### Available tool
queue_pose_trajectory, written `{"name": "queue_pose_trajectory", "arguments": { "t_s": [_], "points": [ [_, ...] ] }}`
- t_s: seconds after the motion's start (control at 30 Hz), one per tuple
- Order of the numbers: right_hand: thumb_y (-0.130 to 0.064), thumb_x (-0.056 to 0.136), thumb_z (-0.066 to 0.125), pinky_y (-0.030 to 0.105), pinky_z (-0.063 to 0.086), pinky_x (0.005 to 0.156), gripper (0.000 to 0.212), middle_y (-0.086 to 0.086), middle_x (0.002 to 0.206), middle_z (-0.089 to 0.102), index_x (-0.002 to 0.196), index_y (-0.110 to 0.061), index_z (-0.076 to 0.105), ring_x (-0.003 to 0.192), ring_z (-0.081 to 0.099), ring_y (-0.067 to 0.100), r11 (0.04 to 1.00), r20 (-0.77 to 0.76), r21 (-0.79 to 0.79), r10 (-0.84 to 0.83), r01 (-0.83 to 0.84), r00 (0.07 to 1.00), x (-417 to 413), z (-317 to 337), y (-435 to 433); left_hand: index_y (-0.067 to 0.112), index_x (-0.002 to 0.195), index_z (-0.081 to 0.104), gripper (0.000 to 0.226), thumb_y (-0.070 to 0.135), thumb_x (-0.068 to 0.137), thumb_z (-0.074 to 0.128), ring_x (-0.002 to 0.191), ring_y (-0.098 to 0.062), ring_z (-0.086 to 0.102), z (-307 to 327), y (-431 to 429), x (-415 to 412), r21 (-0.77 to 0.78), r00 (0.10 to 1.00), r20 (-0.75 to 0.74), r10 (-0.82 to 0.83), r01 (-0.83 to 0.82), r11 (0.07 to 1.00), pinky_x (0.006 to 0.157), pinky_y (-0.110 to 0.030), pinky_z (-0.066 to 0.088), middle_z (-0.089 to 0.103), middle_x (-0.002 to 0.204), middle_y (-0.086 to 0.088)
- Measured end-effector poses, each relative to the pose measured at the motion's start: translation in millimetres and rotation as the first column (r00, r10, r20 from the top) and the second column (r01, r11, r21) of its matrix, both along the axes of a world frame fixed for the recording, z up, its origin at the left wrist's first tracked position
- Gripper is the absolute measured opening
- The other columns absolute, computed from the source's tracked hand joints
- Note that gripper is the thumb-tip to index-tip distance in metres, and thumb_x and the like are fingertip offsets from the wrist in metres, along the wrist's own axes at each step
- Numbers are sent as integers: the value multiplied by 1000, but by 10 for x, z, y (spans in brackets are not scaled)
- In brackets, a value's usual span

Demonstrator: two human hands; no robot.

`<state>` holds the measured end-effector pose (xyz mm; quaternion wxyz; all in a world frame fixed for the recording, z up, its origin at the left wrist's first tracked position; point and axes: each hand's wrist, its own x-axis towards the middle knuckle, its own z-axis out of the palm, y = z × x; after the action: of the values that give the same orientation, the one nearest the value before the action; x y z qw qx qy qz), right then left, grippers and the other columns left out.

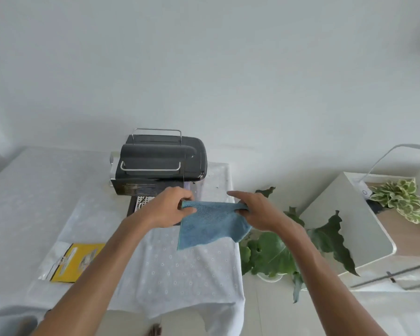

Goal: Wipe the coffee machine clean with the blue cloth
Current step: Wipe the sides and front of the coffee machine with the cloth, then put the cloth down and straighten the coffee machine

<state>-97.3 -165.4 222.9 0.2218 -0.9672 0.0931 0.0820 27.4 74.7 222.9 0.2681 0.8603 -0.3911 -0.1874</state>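
Observation:
The dark grey coffee machine (160, 163) with chrome rails stands at the back of the table against the wall, its perforated drip tray facing me. I hold the blue cloth (210, 224) spread out in the air just in front of the machine. My left hand (170, 207) pinches the cloth's upper left corner. My right hand (255, 209) grips its upper right corner, index finger stretched out. The cloth hangs down between both hands, above the tablecloth and apart from the machine.
A white eyelet tablecloth (180, 270) covers the table. A yellow packet (75, 260) lies at the front left. Right of the table stand a large-leafed green plant (277, 255), a pale cabinet (344, 221) and a variegated plant (400, 197).

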Motion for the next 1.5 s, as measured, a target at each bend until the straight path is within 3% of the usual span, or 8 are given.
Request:
{"name": "queue_pose_trajectory", "arguments": {
  "t_s": [0.3,0.53,0.77,0.87,1.1,1.23,1.3,1.5],
  "points": [
    [-1,103,43,41,55,97,53,11,132,68,151,-22,49,115,66,33,998,-103,-43,39,-44,994,6,-735,200,17,119,72,27,12,95,61,102,-11,68,-903,94,-211,-58,986,-16,164,-164,985,86,-25,54,74,112,5],
    [4,96,57,40,60,78,63,10,123,73,153,-20,46,92,72,29,994,99,-94,67,-58,993,-25,-977,203,16,122,70,31,7,94,61,91,-14,70,-967,153,-277,-164,968,62,244,-231,959,77,-15,51,75,108,1],
    [28,76,41,32,54,100,97,-7,168,25,159,-22,34,155,27,22,992,-71,-58,111,-115,991,-1031,-2175,557,28,115,66,43,3,80,66,103,-17,71,-2160,495,-1339,15,972,138,188,-192,981,78,-27,59,71,120,1],
    [26,80,33,23,50,93,100,-11,171,-2,164,-25,13,159,0,20,995,-174,-12,96,-99,980,-1333,-2412,706,18,115,73,71,-13,51,82,109,-17,69,-2558,595,-1672,153,978,107,181,-196,969,74,-25,60,66,129,-2],
    [25,84,32,37,16,129,92,3,172,1,164,-16,12,159,2,30,992,-149,-34,118,-124,982,-1359,-2393,742,19,122,71,72,-13,59,81,115,-16,66,-2478,683,-1565,270,972,206,114,-168,948,80,-21,56,63,134,4],
    [4,100,33,36,8,130,71,5,172,-1,164,-16,10,159,0,29,995,-165,-26,88,-94,982,-1429,-2415,801,14,133,61,65,-13,75,69,129,-28,55,-2446,672,-1578,288,978,201,54,-112,951,99,-31,50,55,144,-4],
    [-25,110,29,38,5,129,57,7,172,5,164,-17,14,159,4,30,998,-176,-31,40,-46,984,-1404,-2396,827,8,141,51,47,19,96,56,138,-31,44,-2419,673,-1556,293,972,236,6,-77,953,111,-37,38,45,151,-12],
    [-71,86,-13,40,-5,125,96,13,172,5,164,-22,11,159,0,33,993,-175,-95,-89,73,981,-1159,-1980,685,8,156,18,71,54,102,21,152,-25,11,-1744,643,-1169,257,913,394,-107,2,966,123,-40,15,11,164,-14]
  ]
}}
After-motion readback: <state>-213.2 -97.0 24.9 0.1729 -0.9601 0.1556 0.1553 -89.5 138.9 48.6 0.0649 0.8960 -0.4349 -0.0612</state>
